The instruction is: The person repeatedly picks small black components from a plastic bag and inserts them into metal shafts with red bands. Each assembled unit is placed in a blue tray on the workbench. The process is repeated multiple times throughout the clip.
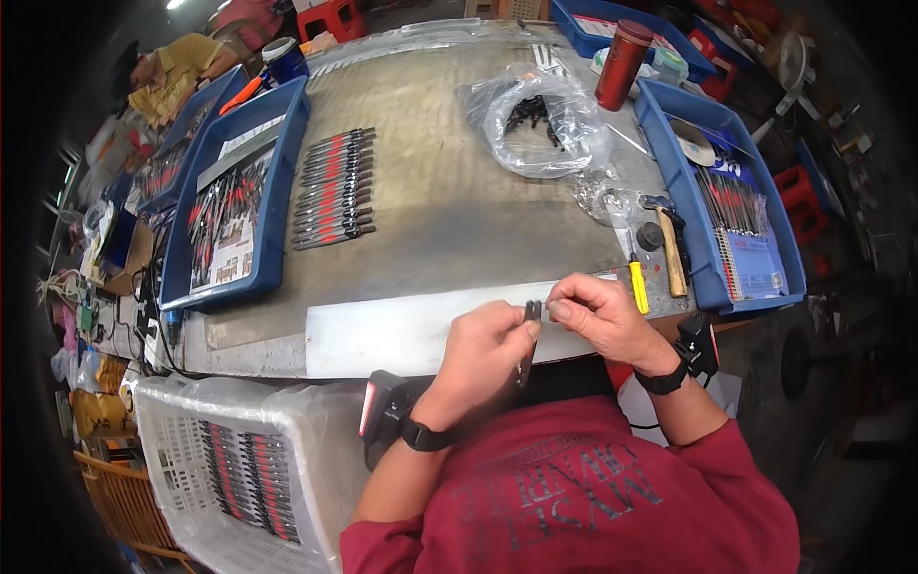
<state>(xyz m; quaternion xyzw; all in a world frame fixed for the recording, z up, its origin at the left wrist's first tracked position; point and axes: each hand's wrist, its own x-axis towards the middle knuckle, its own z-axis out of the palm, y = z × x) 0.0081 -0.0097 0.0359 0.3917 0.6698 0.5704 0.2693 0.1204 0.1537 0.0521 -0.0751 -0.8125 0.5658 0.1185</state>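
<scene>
My left hand (486, 342) is closed round a slim dark tool (527, 356), whose two narrow ends stick up past the thumb. Its exact kind is too small to make out. Just right of those ends, my right hand (602, 318) has thumb and forefinger pinched together; anything between them is hidden. Both hands are over the near edge of a white board (378, 330) on the workbench (411, 230). A row of slim black-and-red tools (333, 187) lies farther off on the left of the bench.
Blue trays of similar tools flank the bench, at left (292, 143) and right (789, 258). A clear plastic bag (574, 158) holds black parts. Near my right hand lie a yellow-handled screwdriver (638, 285) and a hammer (673, 258). A white crate (172, 435) with more tools stands lower left.
</scene>
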